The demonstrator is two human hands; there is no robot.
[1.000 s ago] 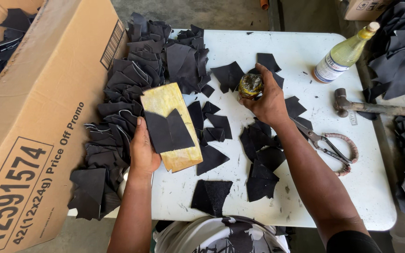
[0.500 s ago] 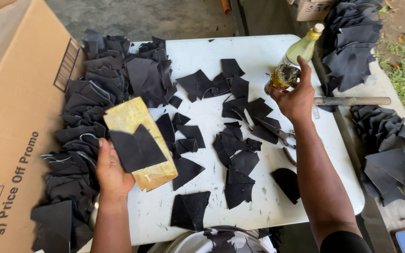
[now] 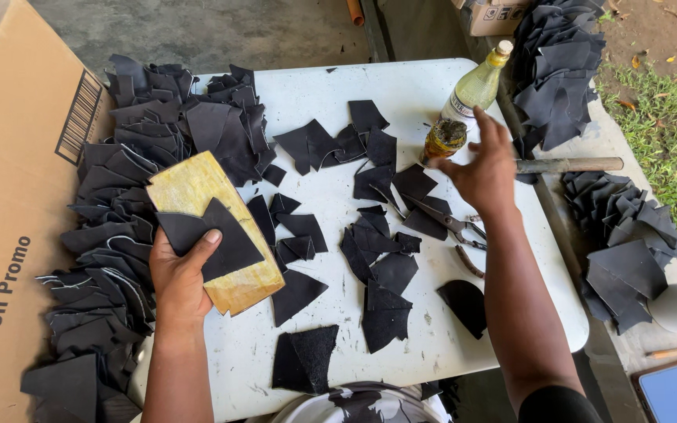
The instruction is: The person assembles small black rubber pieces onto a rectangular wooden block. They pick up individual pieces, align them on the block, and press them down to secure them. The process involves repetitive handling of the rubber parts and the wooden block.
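Observation:
My left hand grips a yellowish wooden board from below, its thumb pressing a black leather piece flat on the board. My right hand hovers with fingers spread just right of a small glue tin that stands on the white table; the hand holds nothing. A pale glass bottle stands right behind the tin. Loose black leather pieces lie scattered across the table between my arms.
A thick pile of black leather pieces lines the table's left side beside a large cardboard box. Scissors lie under my right wrist. A hammer handle lies to the right, with more leather stacks beyond it.
My right hand carried the glue tin from the table's middle to the far right, set it down beside the bottle and let go. The left hand kept holding the board and leather piece.

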